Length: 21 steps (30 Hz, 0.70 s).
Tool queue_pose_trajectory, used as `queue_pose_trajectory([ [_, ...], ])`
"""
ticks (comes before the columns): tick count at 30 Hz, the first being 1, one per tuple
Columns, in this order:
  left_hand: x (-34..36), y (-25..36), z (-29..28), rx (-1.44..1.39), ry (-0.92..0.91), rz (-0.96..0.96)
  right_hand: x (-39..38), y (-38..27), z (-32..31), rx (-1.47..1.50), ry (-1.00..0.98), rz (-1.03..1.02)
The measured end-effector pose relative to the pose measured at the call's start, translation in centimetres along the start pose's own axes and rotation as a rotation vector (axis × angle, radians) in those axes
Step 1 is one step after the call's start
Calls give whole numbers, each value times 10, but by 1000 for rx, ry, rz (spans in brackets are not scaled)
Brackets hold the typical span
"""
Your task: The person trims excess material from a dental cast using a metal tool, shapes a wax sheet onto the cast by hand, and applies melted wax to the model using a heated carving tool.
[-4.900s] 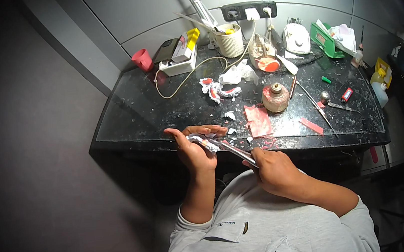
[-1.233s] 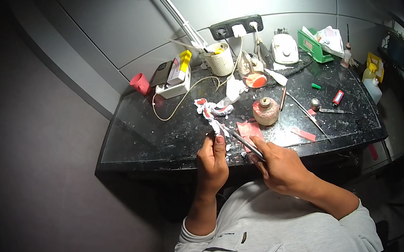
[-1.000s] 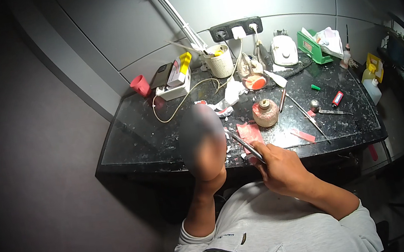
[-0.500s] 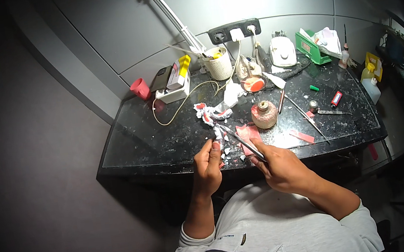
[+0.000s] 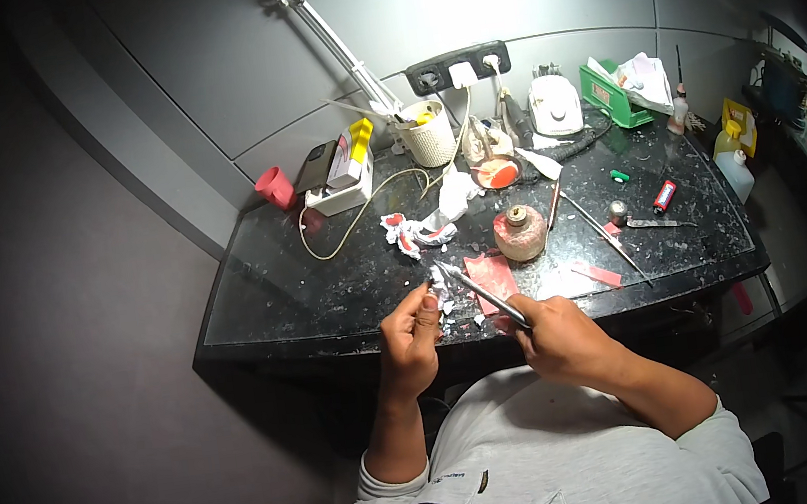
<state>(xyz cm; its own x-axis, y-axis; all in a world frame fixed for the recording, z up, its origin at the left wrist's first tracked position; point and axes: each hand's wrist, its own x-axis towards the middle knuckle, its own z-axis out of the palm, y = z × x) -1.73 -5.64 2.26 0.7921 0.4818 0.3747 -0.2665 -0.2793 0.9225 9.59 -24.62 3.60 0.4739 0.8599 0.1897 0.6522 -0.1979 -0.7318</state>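
Note:
My left hand (image 5: 411, 344) is closed around a small white, plaster-like piece (image 5: 439, 286), most of it hidden by my thumb and fingers. In my right hand (image 5: 565, 338) is a long metal hand tool (image 5: 481, 293), its exact kind unclear. The tool slants up and left, and its tip is close to the upper end of the white piece; whether they touch I cannot tell. White crumbs (image 5: 478, 320) lie around it at the table's front edge. Beyond my hands lie red-and-white broken chunks (image 5: 418, 233). A pink sheet (image 5: 491, 278) rests under the tool.
A stained round bottle (image 5: 521, 234) stands right of centre on the black table (image 5: 277, 288). To its right lie a long thin tool (image 5: 607, 237), a metal spatula (image 5: 660, 221) and a red tube (image 5: 665, 197). A pen cup (image 5: 428, 140), pink cup (image 5: 276, 188) and green box (image 5: 614, 97) line the back.
The tool's tip has dropped slightly toward me along the white piece. My right fingers have closed further around the handle. The whole view has shifted a little to the side.

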Motion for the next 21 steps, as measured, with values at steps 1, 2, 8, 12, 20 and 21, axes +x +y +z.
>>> queue_pose_trajectory([
  [1, 0, 2, 0, -102, 24, -45, 1, -3, -3, 0, 0, 1],
  [2, 1, 3, 0, -102, 24, -45, 2, -10, -8, 20, -25, 39],
  [8, 1, 6, -3, -435, 94, -164, 0, -14, -8, 32, -48, 21],
  [12, 1, 1, 5, -326, 115, -97, 0, -22, -11, 93, -167, 60],
  [20, -2, -9, 14, 19, 157, 43, -2, -16, 2, 37, -60, 12],
  [21, -3, -9, 15, 42, 162, 53, -2, -19, 3, 18, -38, 34],
])
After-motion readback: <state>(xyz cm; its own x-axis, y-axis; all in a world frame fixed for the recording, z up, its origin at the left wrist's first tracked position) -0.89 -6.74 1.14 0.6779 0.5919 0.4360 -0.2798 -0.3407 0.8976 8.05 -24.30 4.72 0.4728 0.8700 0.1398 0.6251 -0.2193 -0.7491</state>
